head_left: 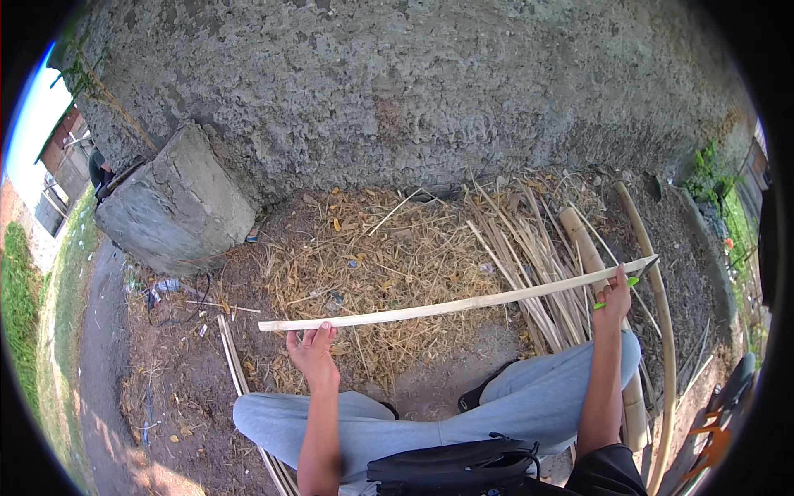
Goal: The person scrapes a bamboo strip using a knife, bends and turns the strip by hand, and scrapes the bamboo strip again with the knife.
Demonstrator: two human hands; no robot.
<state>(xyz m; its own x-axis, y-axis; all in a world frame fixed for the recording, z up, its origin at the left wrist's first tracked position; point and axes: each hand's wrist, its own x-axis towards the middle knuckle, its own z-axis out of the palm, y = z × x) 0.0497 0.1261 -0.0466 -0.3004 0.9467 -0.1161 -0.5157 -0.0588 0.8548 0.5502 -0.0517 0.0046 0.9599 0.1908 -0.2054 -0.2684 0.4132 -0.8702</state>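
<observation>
Dirt yard w/ straw by concrete wall (413,83). Left hand (313,351) props the strip (447,307), fingers loose; right hand (614,296) grips strip + knife (633,279). Split pile (529,264) beside; looks mid-job.

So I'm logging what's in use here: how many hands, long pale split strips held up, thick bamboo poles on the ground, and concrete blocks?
Hands: 2, left hand, right hand
Long pale split bamboo strip held up: 1
Thick bamboo poles on the ground: 2
Grey concrete block: 1
Total: 6
</observation>
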